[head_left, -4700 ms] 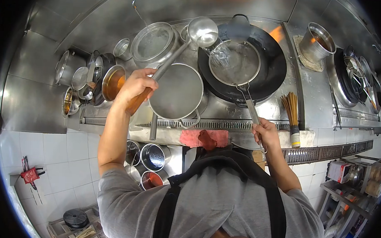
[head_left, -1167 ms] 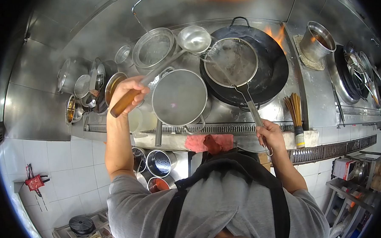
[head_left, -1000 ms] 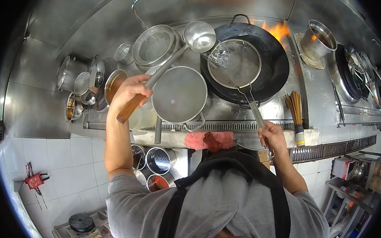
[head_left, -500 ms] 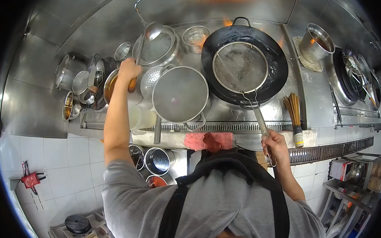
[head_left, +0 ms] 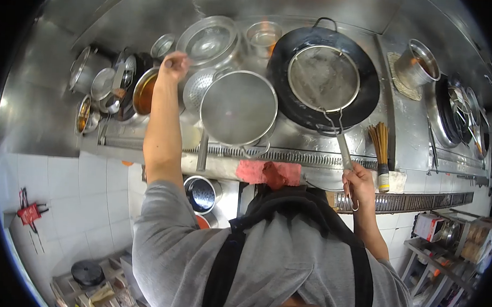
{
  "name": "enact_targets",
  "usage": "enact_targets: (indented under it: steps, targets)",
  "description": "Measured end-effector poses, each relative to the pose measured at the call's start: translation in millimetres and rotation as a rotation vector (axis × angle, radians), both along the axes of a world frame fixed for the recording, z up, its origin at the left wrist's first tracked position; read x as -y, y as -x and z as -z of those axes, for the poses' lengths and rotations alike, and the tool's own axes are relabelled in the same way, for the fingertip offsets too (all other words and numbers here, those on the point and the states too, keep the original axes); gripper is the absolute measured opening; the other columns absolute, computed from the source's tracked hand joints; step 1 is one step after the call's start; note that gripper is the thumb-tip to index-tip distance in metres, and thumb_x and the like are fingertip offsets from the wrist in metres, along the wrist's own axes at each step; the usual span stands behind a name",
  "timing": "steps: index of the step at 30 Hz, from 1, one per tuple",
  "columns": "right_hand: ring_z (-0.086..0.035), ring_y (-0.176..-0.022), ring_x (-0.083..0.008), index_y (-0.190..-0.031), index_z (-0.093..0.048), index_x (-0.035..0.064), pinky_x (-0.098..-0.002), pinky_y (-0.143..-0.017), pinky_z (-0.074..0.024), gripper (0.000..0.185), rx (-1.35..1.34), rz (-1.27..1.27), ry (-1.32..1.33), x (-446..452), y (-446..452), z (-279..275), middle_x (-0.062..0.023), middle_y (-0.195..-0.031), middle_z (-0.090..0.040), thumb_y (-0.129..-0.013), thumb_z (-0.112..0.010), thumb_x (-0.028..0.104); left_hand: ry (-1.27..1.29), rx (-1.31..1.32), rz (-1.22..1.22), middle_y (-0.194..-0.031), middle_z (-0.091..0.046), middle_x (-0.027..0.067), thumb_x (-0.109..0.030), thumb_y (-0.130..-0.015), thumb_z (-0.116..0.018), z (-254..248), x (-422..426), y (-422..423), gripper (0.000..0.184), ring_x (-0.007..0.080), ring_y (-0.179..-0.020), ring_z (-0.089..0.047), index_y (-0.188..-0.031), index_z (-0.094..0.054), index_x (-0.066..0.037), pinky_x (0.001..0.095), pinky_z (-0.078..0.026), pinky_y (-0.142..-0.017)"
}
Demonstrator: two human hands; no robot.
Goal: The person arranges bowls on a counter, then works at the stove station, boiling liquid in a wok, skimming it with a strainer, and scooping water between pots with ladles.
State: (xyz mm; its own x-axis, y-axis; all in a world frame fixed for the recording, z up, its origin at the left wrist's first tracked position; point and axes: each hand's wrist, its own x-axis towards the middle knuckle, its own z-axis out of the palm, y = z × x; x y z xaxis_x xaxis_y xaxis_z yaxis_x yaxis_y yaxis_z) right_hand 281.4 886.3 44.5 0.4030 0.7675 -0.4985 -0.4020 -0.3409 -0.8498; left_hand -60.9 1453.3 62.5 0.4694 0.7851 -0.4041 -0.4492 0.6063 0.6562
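Note:
My right hand (head_left: 360,183) is closed round the long handle of a round mesh strainer (head_left: 323,77). The strainer lies over the black wok (head_left: 279,94), its hooked handle end showing below my fingers. Farther left, my left hand (head_left: 175,66) is raised in front of the steel basin (head_left: 235,43) and is slightly blurred. The end of the ladle's handle (head_left: 169,64) shows at its fist; the ladle's bowl cannot be made out. Between the hands stands a steaming steel pot (head_left: 238,108), beside a perforated ladle (head_left: 195,91).
A bundle of bamboo sticks (head_left: 379,143) lies right of the wok, and a steel pot (head_left: 419,62) stands on a mat. Left of my arm is a bowl of brown liquid (head_left: 144,91). A red cloth (head_left: 245,171) lies on the counter's front edge.
My left hand has moved up and away with the ladle, whose bowl has left its place over the basin. The strainer has shifted slightly within the wok. The camera view has moved a little.

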Motion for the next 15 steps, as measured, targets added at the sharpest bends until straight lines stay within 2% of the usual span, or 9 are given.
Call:
enact_targets:
  steps: [2,4,5,8,9,11,13,15]
  targets:
    - [-0.044,-0.037,-0.0086,-0.111,-0.057,-0.004,-0.0207,-0.035,-0.0352,0.028,-0.012,-0.013,-0.013,-2.0,-0.2,1.9,-0.0024,-0.064,-0.056,-0.087,-0.06,0.01,0.064,0.006,-0.017,-0.069,-0.055,0.0149,0.002,-0.071,-0.063,-14.8,17.8,-1.3,0.01,0.0217,-0.057,-0.056,-0.07,-0.054,0.006,0.0204,-0.047,-0.043]
    - [-0.044,-0.037,-0.0085,-0.112,-0.057,-0.0039,-0.0205,-0.035,-0.0353,0.029,-0.016,0.013,-0.038,-2.8,-2.8,8.1,-0.0023,-0.064,-0.056,-0.087,-0.06,0.01,0.059,-0.004,-0.001,-0.07,-0.053,0.0123,0.0,-0.075,-0.061,-32.9,37.2,-2.0,0.014,0.0193,-0.057,-0.055,-0.069,-0.049,0.002,0.0184,-0.046,-0.043]
    - [-0.044,-0.037,-0.0086,-0.113,-0.057,-0.0042,-0.0204,-0.035,-0.035,0.03,-0.023,0.01,-0.026,-4.8,-3.2,6.9,-0.0025,-0.063,-0.055,-0.087,-0.06,0.009,0.077,0.001,0.099,-0.071,-0.051,0.0111,-0.001,-0.077,-0.06,-42.0,44.1,0.1,0.016,0.0169,-0.057,-0.054,-0.072,-0.045,0.0,0.0162,-0.045,-0.043]
    - [-0.045,-0.038,-0.0087,-0.113,-0.057,-0.0045,-0.0207,-0.035,-0.0347,0.03,-0.017,-0.026,-0.002,-10.7,-7.2,10.8,-0.0027,-0.063,-0.055,-0.086,-0.06,0.009,0.023,-0.06,0.098,-0.073,-0.051,0.0122,0.001,-0.077,-0.06,-68.4,74.2,0.2,0.015,0.0144,-0.056,-0.053,-0.077,-0.044,-0.001,0.0155,-0.045,-0.043]
    - [-0.045,-0.038,-0.0087,-0.113,-0.057,-0.0045,-0.0207,-0.035,-0.0347,0.03,-0.016,-0.02,-0.01,-13.6,-7.6,11.4,-0.0027,-0.063,-0.055,-0.086,-0.06,0.009,-0.011,-0.145,0.079,-0.075,-0.052,0.0121,-0.002,-0.08,-0.057,-77.9,84.9,-1.5,0.015,0.012,-0.055,-0.052,-0.088,-0.046,0.004,0.0152,-0.044,-0.042]
    - [-0.048,-0.038,-0.0092,-0.098,-0.06,0.0003,-0.0207,-0.033,-0.0307,0.014,-0.03,-0.034,-0.016,-18.9,-7.4,11.9,-0.0012,-0.062,-0.057,-0.087,-0.06,0.01,-0.024,-0.128,0.156,-0.076,-0.052,0.0122,-0.004,-0.082,-0.056,-99.9,108.1,-3.5,0.019,0.0111,-0.055,-0.051,-0.094,-0.045,0.007,0.0151,-0.044,-0.041]
    - [-0.048,-0.038,-0.0093,-0.098,-0.06,0.0005,-0.0209,-0.033,-0.0306,0.014,-0.013,-0.045,-0.027,-24.6,-7.4,13.8,-0.001,-0.062,-0.057,-0.087,-0.06,0.01,-0.034,-0.121,0.224,-0.079,-0.053,0.0123,-0.008,-0.085,-0.052,-114.4,127.6,-4.4,0.032,0.0099,-0.053,-0.051,-0.108,-0.043,0.012,0.0155,-0.044,-0.04]
    - [-0.049,-0.038,-0.0093,-0.099,-0.06,0.0001,-0.0215,-0.033,-0.0307,0.015,-0.012,-0.063,-0.047,-29.2,-8.2,21.8,-0.0011,-0.062,-0.058,-0.087,-0.06,0.01,-0.036,-0.112,0.269,-0.079,-0.053,0.0116,-0.006,-0.084,-0.053,-131.8,149.5,-9.5,0.034,0.0101,-0.052,-0.05,-0.11,-0.043,0.014,0.0162,-0.043,-0.04]
